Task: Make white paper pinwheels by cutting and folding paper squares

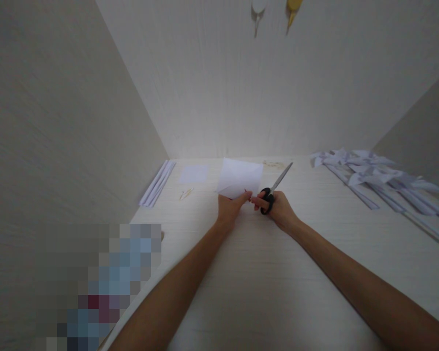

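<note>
Head view shows your left hand pinching the near edge of a white paper sheet lying on the tabletop. Your right hand grips black-handled scissors, blades pointing away just beside the sheet. Folded paper pieces lie far right.

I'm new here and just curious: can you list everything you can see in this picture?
Folded paper sheet: one, white, middle of the table, pinched by the left hand.
Scissors: one pair, black handles, in the right hand.
Small paper square: one, pale, left of the sheet.
Paper strips: a few, white, along the left wall.
Paper pinwheels: a pile, white, far right.
Table: one, pale wood grain.
Left hand: one, on the sheet's near edge.
Right hand: one, gripping the scissors.
</note>
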The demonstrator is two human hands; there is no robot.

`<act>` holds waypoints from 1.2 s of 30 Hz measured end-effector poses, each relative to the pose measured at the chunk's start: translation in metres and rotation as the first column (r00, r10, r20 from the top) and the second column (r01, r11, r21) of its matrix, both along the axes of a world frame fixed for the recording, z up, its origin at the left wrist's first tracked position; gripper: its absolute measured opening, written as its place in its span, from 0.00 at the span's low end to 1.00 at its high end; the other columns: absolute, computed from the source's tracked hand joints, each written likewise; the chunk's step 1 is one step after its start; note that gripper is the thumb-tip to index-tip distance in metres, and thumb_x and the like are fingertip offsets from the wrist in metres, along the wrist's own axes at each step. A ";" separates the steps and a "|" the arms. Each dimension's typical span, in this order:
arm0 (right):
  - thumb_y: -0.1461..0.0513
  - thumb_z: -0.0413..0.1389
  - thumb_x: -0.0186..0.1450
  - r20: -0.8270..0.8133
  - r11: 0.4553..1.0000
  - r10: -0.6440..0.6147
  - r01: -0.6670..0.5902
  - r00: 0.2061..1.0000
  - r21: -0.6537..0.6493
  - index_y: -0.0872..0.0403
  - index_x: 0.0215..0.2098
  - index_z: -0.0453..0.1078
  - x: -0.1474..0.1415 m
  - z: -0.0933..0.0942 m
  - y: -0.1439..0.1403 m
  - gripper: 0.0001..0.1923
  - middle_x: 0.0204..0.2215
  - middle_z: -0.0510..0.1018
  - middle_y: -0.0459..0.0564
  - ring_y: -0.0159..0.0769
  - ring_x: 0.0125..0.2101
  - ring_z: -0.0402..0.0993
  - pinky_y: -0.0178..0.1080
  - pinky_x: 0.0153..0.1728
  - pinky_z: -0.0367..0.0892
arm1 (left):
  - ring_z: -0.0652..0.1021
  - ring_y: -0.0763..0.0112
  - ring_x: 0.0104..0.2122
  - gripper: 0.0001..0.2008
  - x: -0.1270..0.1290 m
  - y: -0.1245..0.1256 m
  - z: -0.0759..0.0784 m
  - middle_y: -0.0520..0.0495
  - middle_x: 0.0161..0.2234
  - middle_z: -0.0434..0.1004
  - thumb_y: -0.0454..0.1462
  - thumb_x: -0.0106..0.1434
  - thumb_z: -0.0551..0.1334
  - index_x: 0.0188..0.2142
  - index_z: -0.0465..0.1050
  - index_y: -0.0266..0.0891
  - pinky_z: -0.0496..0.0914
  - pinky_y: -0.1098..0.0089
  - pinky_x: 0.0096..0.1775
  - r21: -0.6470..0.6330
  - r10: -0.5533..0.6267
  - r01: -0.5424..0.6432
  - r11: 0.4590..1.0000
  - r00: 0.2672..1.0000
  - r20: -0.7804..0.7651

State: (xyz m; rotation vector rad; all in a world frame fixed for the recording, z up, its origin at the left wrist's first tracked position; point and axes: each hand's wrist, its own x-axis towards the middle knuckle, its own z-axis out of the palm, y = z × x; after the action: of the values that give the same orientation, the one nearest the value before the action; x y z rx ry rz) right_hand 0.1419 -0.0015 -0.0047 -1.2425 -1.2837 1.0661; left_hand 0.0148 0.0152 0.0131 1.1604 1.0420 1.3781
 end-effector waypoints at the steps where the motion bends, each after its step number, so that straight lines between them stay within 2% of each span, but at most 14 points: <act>1: 0.54 0.59 0.48 -0.004 1.000 -0.001 0.002 1.000 0.005 0.58 0.18 0.68 0.000 -0.001 0.000 0.14 0.14 0.68 0.44 0.25 0.16 0.57 0.32 0.18 0.50 | 0.73 0.72 0.24 0.06 0.000 0.000 -0.001 0.50 0.23 0.74 0.35 0.41 0.65 0.21 0.71 0.35 0.67 0.71 0.30 0.001 -0.012 0.012 1.000 1.000 -0.007; 6: 0.55 0.59 0.48 -0.049 0.999 0.007 -0.005 0.999 0.036 0.57 0.18 0.66 -0.001 -0.003 0.002 0.13 0.14 0.69 0.44 0.27 0.18 0.60 0.32 0.20 0.52 | 0.72 0.73 0.23 0.07 -0.001 0.001 -0.005 0.50 0.21 0.73 0.38 0.44 0.64 0.20 0.71 0.35 0.66 0.71 0.28 0.018 -0.080 0.081 0.997 0.996 -0.049; 10: 0.52 0.57 0.50 -0.057 0.999 0.037 -0.039 0.998 -0.030 0.57 0.20 0.65 0.002 0.000 0.003 0.16 0.14 0.67 0.44 0.25 0.15 0.56 0.32 0.17 0.49 | 0.72 0.73 0.22 0.07 -0.002 0.004 -0.007 0.50 0.19 0.72 0.38 0.44 0.63 0.18 0.70 0.35 0.66 0.72 0.25 0.015 -0.025 0.026 1.000 0.999 -0.032; 13: 0.47 0.54 0.50 -0.068 0.973 0.176 -0.184 0.982 -0.136 0.58 0.20 0.63 0.008 0.004 0.003 0.21 0.14 0.64 0.43 0.23 0.15 0.53 0.32 0.16 0.46 | 0.72 0.73 0.21 0.08 -0.005 0.010 -0.008 0.51 0.18 0.71 0.39 0.45 0.62 0.17 0.69 0.35 0.67 0.73 0.24 0.003 0.083 -0.083 0.997 0.997 0.001; 16: 0.44 0.53 0.49 -0.029 0.909 0.358 -0.355 0.933 -0.216 0.58 0.22 0.62 0.015 0.011 0.002 0.24 0.17 0.65 0.44 0.22 0.15 0.52 0.31 0.16 0.45 | 0.73 0.74 0.21 0.08 -0.009 0.016 -0.010 0.50 0.18 0.72 0.39 0.44 0.63 0.17 0.70 0.35 0.68 0.73 0.25 -0.010 0.177 -0.177 0.984 0.984 0.030; 20: 0.44 0.49 0.52 0.130 0.859 0.486 -0.445 0.864 -0.254 0.58 0.24 0.61 0.019 0.020 -0.002 0.24 0.17 0.66 0.45 0.23 0.15 0.52 0.32 0.15 0.45 | 0.73 0.74 0.21 0.08 -0.011 0.020 -0.011 0.50 0.18 0.73 0.39 0.44 0.63 0.18 0.71 0.35 0.68 0.74 0.24 -0.043 0.218 -0.215 0.976 0.972 0.086; 25: 0.46 0.46 0.56 0.308 0.876 0.482 -0.439 0.820 -0.200 0.55 0.18 0.56 0.014 0.016 -0.005 0.22 0.12 0.61 0.42 0.24 0.14 0.54 0.32 0.17 0.49 | 0.73 0.75 0.21 0.08 -0.014 0.023 -0.009 0.50 0.18 0.72 0.38 0.45 0.63 0.18 0.70 0.34 0.68 0.75 0.24 -0.056 0.289 -0.284 0.957 0.947 0.142; 29: 0.50 0.46 0.58 0.418 0.868 0.496 -0.446 0.761 -0.219 0.55 0.15 0.55 0.013 0.011 -0.006 0.21 0.11 0.59 0.41 0.24 0.13 0.53 0.31 0.17 0.50 | 0.73 0.76 0.20 0.07 -0.018 0.027 -0.007 0.51 0.19 0.72 0.37 0.45 0.62 0.18 0.69 0.34 0.68 0.75 0.23 -0.065 0.345 -0.339 0.938 0.918 0.195; 33: 0.51 0.47 0.58 0.451 0.859 0.511 -0.441 0.732 -0.259 0.55 0.14 0.54 0.014 0.013 -0.007 0.21 0.10 0.59 0.41 0.25 0.13 0.53 0.31 0.16 0.49 | 0.72 0.76 0.20 0.06 -0.020 0.029 -0.006 0.51 0.18 0.71 0.37 0.46 0.61 0.19 0.69 0.34 0.67 0.75 0.23 -0.083 0.373 -0.364 0.928 0.902 0.217; 36: 0.51 0.47 0.58 0.440 0.861 0.508 -0.435 0.740 -0.264 0.55 0.15 0.55 0.013 0.015 -0.008 0.20 0.10 0.59 0.41 0.25 0.13 0.53 0.31 0.16 0.49 | 0.72 0.76 0.20 0.07 -0.020 0.027 -0.006 0.52 0.18 0.71 0.37 0.46 0.61 0.18 0.69 0.35 0.67 0.75 0.23 -0.077 0.355 -0.347 0.935 0.912 0.208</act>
State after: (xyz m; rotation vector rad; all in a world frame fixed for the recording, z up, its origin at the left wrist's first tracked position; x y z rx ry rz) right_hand 0.1548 -0.0093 0.0103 -1.3916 -2.0385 1.2556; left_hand -0.0049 0.0426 0.0073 0.7929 1.1479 1.7163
